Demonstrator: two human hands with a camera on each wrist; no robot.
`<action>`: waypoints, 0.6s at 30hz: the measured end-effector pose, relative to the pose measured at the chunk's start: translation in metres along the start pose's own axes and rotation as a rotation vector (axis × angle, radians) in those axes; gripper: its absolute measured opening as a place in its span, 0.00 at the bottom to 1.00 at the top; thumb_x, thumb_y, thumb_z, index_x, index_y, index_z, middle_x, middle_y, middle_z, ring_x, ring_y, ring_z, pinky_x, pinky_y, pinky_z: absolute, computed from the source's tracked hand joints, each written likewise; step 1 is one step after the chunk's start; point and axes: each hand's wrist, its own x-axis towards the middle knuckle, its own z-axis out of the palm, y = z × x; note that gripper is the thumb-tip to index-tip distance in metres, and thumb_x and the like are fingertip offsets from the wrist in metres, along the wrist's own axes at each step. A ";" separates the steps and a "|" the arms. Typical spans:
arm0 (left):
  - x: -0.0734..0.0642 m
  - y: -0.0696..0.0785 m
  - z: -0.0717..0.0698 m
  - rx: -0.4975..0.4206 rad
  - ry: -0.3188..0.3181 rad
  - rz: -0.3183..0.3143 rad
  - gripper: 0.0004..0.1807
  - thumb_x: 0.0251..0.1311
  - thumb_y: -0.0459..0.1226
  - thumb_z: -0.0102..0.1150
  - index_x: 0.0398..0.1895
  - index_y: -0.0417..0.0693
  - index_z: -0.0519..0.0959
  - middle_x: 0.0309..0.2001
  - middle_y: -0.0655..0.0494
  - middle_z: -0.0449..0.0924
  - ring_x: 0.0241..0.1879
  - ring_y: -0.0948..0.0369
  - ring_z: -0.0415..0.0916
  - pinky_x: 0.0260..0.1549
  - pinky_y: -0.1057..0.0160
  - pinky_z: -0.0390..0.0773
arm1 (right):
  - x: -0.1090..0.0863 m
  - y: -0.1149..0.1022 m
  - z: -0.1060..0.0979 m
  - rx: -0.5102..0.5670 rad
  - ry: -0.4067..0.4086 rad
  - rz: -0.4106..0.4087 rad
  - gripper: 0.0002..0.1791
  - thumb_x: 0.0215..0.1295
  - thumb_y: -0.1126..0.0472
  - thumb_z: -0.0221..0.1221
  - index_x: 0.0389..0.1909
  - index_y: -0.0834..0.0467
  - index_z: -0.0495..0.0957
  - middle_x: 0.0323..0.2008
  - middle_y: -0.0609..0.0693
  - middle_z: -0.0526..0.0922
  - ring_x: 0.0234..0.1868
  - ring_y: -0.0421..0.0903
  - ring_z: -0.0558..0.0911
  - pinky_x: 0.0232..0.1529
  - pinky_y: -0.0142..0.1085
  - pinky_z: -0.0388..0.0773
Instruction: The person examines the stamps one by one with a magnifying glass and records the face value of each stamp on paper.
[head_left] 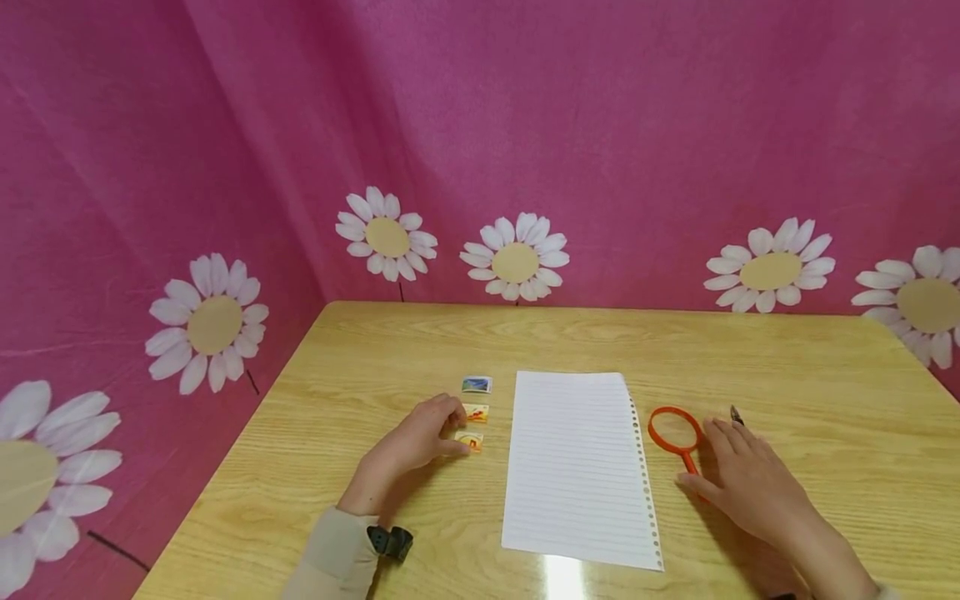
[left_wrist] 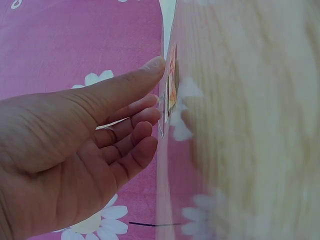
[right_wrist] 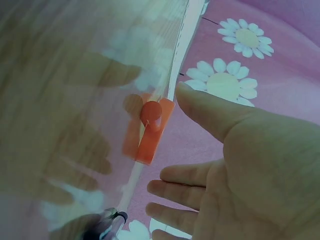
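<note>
Left hand (head_left: 415, 436): fingers loosely bent, a gap to the thumb, at the two nearer picture cards (head_left: 475, 441)
Right hand (head_left: 752, 477): fingers spread wide beside the orange magnifier (head_left: 687, 460)
Third card (head_left: 477, 384): just beyond, on the counter (head_left: 337, 358)
Lined sheet (head_left: 579, 468): between the hands

We look across a wooden tabletop (head_left: 585, 342) into a draped nook, where magenta cloth (head_left: 600, 125) printed with white daisies (head_left: 514, 262) hangs from 9 to 2 o'clock; home or studio, we cannot tell.

Three small cards (head_left: 476, 413), one lined sheet (head_left: 577, 475), one magnifying glass (head_left: 688, 460), one pen (head_left: 737, 415)
</note>
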 end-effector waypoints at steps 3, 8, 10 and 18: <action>0.001 -0.001 0.000 -0.013 -0.012 -0.010 0.16 0.53 0.37 0.71 0.38 0.43 0.74 0.33 0.55 0.70 0.35 0.61 0.65 0.36 0.67 0.67 | 0.001 -0.001 0.000 0.002 0.003 -0.002 0.47 0.58 0.42 0.66 0.62 0.76 0.64 0.58 0.74 0.71 0.60 0.72 0.68 0.62 0.64 0.63; 0.000 -0.003 -0.001 -0.035 -0.027 -0.017 0.14 0.53 0.37 0.71 0.37 0.44 0.74 0.32 0.54 0.70 0.34 0.61 0.65 0.34 0.68 0.66 | 0.002 -0.004 -0.001 0.051 0.030 0.010 0.38 0.55 0.45 0.69 0.53 0.72 0.70 0.47 0.66 0.77 0.49 0.65 0.75 0.50 0.60 0.74; 0.000 -0.004 -0.001 -0.042 -0.029 -0.011 0.14 0.53 0.36 0.71 0.37 0.44 0.74 0.31 0.54 0.69 0.33 0.61 0.65 0.34 0.68 0.66 | 0.002 -0.006 -0.002 0.074 0.037 0.009 0.34 0.54 0.47 0.70 0.49 0.71 0.72 0.43 0.62 0.77 0.45 0.62 0.76 0.46 0.57 0.76; 0.000 -0.003 0.000 -0.038 -0.036 0.010 0.13 0.54 0.35 0.70 0.35 0.43 0.74 0.31 0.53 0.70 0.33 0.61 0.65 0.33 0.69 0.65 | -0.002 -0.005 0.001 0.070 0.027 -0.031 0.25 0.52 0.54 0.72 0.38 0.69 0.73 0.32 0.56 0.74 0.35 0.51 0.74 0.39 0.48 0.76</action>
